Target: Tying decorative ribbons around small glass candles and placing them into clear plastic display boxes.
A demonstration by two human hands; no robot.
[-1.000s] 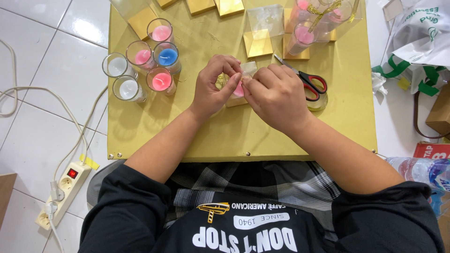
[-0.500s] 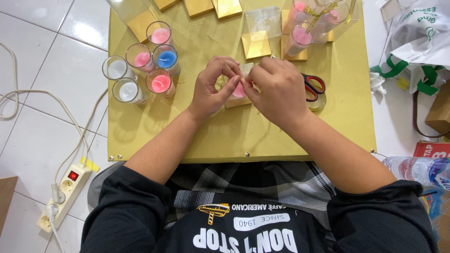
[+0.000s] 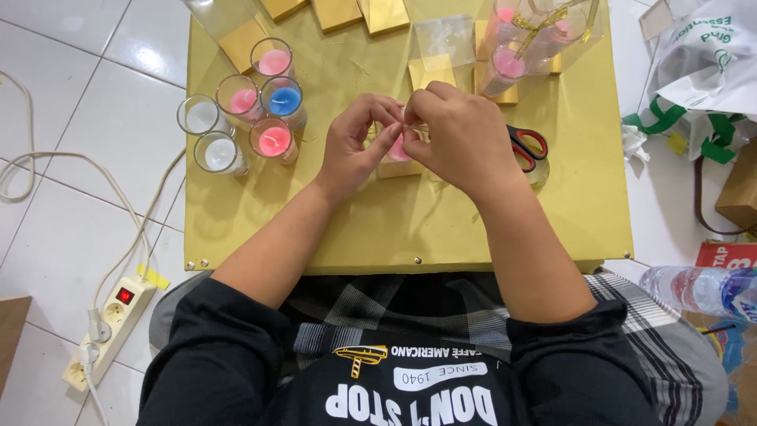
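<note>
Head view: left hand [image 3: 352,154] and right hand [image 3: 460,136] pinch thin gold ribbon [image 3: 416,126] over a glassy pink candle [image 3: 398,150] on matte yellow board [image 3: 394,221]

The scene is brightly and evenly lit from overhead. Soft, short shadows fall toward the viewer beneath the forearms and beside the glass candle cups [image 3: 240,110] on the yellow worktop [image 3: 394,221]. White glare patches shine on the glossy floor tiles [image 3: 87,87] at the upper left. Focus is sharp across the middle, the left hand [image 3: 355,150] and right hand [image 3: 461,138] crisp without motion blur. Wide-angle distortion bends the worktop's edges and stretches the corners.
</note>
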